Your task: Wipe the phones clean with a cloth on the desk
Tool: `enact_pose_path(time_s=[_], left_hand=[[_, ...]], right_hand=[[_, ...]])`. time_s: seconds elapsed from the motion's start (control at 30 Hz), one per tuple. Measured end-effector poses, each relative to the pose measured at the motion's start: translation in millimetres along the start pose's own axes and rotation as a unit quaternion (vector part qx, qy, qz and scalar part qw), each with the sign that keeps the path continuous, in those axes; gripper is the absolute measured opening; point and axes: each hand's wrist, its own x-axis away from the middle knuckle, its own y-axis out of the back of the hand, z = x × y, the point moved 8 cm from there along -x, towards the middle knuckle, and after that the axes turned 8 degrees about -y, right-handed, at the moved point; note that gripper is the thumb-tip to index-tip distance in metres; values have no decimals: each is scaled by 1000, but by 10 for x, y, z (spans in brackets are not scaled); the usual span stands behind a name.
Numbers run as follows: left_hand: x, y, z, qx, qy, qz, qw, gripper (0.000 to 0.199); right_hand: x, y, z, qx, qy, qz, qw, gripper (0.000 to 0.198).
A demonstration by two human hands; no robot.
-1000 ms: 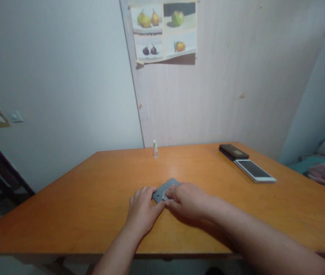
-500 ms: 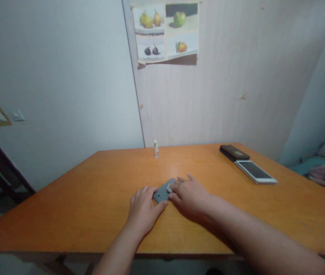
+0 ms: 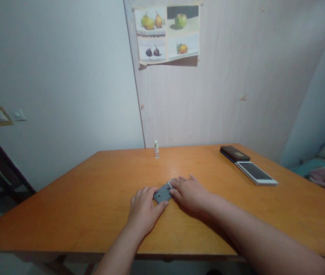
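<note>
Gray phone (image 3: 162,195), any lettering unreadably small

"What do the hands look like?"
"The left hand (image 3: 144,209) and right hand (image 3: 191,194), both above the table (image 3: 88,206), are bare, with softly rounded fingers. The nails are too small to make out."
"And the arms?"
"Bare as well: the left forearm (image 3: 123,242) and right forearm (image 3: 237,221) look smooth, slimmest at the wrists over the table, fuller toward its front edge."
</note>
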Motion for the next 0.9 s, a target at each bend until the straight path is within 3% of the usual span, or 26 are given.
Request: enact_pose_path(time_s=[0.2,0.4,0.47,0.63,0.8,0.9], left_hand=[[0,5,-12,1,-8,-4,1000,35],[-5,2,-11,-3,-2,-4,1000,36],[-7,-1,-10,-3,1,-3,1000,36],[-4,-1,-19,-2,-9,-5,1000,31],[2,3,0,-1,-6,-9,1000,37],[-2,1,-5,0,-8,-7,1000,36]], right_hand=[[99,-22,268,-51,122,40,990,40],[-38,-12,15,-31,14,16,999,44],[-35,-22,40,-33,24,19,999,44],[37,-69,251,-57,120,46,990,44],[-102,-53,-38,-34,4,12,999,45],[-106,-55,-62,-40,5,11,999,45]])
